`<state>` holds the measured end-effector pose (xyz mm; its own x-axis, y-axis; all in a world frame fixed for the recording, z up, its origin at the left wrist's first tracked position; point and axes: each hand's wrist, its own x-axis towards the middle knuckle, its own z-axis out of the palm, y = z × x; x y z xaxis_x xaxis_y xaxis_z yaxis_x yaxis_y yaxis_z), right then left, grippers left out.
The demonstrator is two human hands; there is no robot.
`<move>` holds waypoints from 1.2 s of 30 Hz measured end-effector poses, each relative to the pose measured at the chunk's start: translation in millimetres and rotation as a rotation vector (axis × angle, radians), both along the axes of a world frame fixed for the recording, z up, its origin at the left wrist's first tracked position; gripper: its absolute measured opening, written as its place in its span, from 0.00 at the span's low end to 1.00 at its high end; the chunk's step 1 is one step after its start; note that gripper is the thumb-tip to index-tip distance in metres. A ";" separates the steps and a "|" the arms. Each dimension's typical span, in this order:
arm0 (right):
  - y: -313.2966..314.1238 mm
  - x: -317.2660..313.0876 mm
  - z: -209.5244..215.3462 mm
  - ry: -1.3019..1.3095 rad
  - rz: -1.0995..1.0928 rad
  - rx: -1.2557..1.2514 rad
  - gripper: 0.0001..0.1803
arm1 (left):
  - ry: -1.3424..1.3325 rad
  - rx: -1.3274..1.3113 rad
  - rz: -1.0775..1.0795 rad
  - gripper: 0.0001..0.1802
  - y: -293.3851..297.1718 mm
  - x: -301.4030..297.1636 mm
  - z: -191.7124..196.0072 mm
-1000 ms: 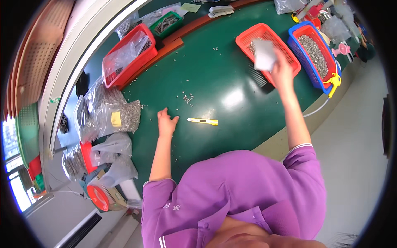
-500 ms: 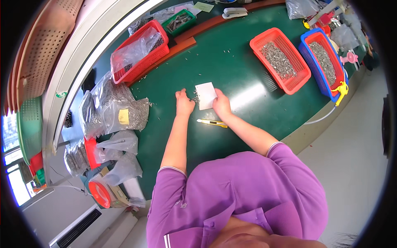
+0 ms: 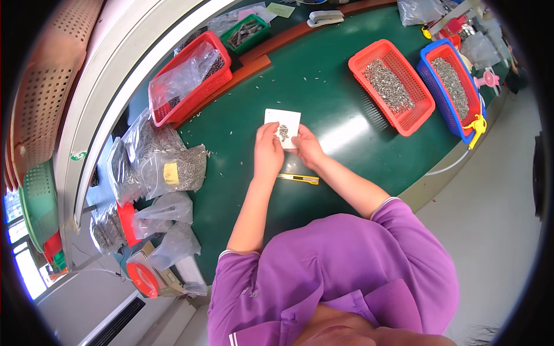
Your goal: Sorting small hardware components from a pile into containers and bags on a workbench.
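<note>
A white square card (image 3: 290,116) is held over the green tabletop in front of me. A small heap of short metal pins (image 3: 283,132) lies on its face. My right hand (image 3: 309,147) grips the card's lower right corner, thumb on top and the other fingers partly hidden beneath. Against the lower left edge, my left hand (image 3: 269,151) is closed, its fingertips lapping onto the card beside the pins. A yellow utility knife (image 3: 299,179) lies on the table just below my hands.
To the right stand a red basket (image 3: 426,115) and a blue-rimmed basket (image 3: 425,56), both with metal pins. Bags of pins (image 3: 191,164), a red basket (image 3: 190,98) and a green tray (image 3: 261,36) line the left and back. Loose pins are scattered about. A stapler (image 3: 325,18) sits behind.
The card has turned and shifted slightly left, and the pins now lie on it instead of at its left edge. My left hand has moved right onto the card's edge.
</note>
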<state>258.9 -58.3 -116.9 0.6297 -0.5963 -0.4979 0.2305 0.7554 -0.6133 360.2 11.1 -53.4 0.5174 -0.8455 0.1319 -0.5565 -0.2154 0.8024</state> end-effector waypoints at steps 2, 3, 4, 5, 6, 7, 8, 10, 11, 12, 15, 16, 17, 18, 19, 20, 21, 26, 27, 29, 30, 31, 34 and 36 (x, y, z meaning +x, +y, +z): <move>-22.5 -22.3 13.2 -0.053 -0.038 -0.020 0.26 | -0.143 -0.173 -0.014 0.16 4.4 -0.2 28.2; -36.8 -35.4 22.6 -0.036 -0.091 -0.048 0.26 | -0.200 -0.199 0.013 0.16 9.0 1.9 41.1; -51.2 -48.5 36.5 -0.021 -0.136 -0.074 0.25 | -0.246 -0.184 0.060 0.16 17.0 9.8 41.5; -66.3 -62.2 56.5 0.074 -0.156 -0.144 0.23 | -0.297 -0.151 0.127 0.16 28.4 20.0 37.6; -83.7 -80.9 64.9 0.117 -0.177 -0.254 0.22 | -0.308 -0.046 0.187 0.19 41.2 33.4 22.2; -100.6 -105.6 76.9 0.220 -0.172 -0.386 0.24 | -0.355 0.111 0.244 0.22 54.7 42.5 9.4; -119.6 -133.0 77.7 0.269 -0.221 -0.451 0.24 | -0.362 0.240 0.301 0.24 71.8 53.2 -8.9; -152.4 -170.4 91.3 0.477 -0.325 -0.723 0.23 | -0.367 0.380 0.370 0.26 104.1 69.8 -52.3; -170.9 -190.6 91.6 0.735 -0.372 -1.023 0.23 | -0.357 0.425 0.397 0.28 115.4 75.1 -70.7; -177.6 -199.4 109.4 0.980 -0.281 -1.161 0.25 | -0.345 0.476 0.427 0.30 126.6 77.2 -85.2; -179.0 -206.9 139.2 1.410 -0.211 -1.530 0.25 | -0.404 0.450 0.383 0.31 129.3 64.8 -108.2; -175.7 -203.9 145.8 1.358 -0.245 -1.634 0.24 | -0.457 0.387 0.391 0.31 129.3 58.7 -114.1; -174.6 -210.6 146.3 1.338 -0.301 -1.686 0.25 | -0.371 0.435 0.343 0.30 117.7 47.8 -107.6; -170.0 -208.1 148.0 1.244 -0.348 -1.741 0.27 | -0.361 0.427 0.322 0.30 111.6 39.5 -104.2; -159.2 -204.6 152.6 1.217 -0.366 -1.693 0.27 | -0.310 0.382 0.230 0.29 106.0 30.2 -100.3; -151.3 -205.0 154.2 1.125 -0.361 -1.745 0.27 | -0.260 0.335 0.143 0.28 101.9 22.4 -96.0; -141.0 -209.3 153.8 1.113 -0.341 -1.772 0.26 | -0.249 0.324 0.120 0.28 96.3 16.0 -93.5; -70.2 -247.9 149.1 1.236 -0.087 -1.690 0.20 | -0.337 0.335 -0.053 0.27 78.9 -1.0 -84.0; -55.8 -255.2 147.1 1.312 -0.041 -1.625 0.20 | -0.366 0.277 -0.026 0.26 79.0 -2.3 -79.9; -41.8 -282.0 130.5 1.424 0.026 -1.519 0.20 | -0.392 0.213 0.014 0.26 85.3 1.0 -75.9; -38.4 -296.4 117.8 1.562 0.073 -1.387 0.20 | -0.408 0.171 0.024 0.25 91.0 4.3 -76.3; -35.0 -308.1 105.5 1.690 0.120 -1.249 0.20 | -0.397 0.167 0.030 0.25 97.5 6.3 -75.8; -22.8 -327.5 71.9 1.686 -0.019 -1.396 0.18 | -0.365 0.205 0.060 0.24 124.8 8.1 -73.1; -22.3 -325.6 66.6 1.703 -0.027 -1.381 0.18 | -0.349 0.218 0.101 0.23 152.0 12.7 -74.6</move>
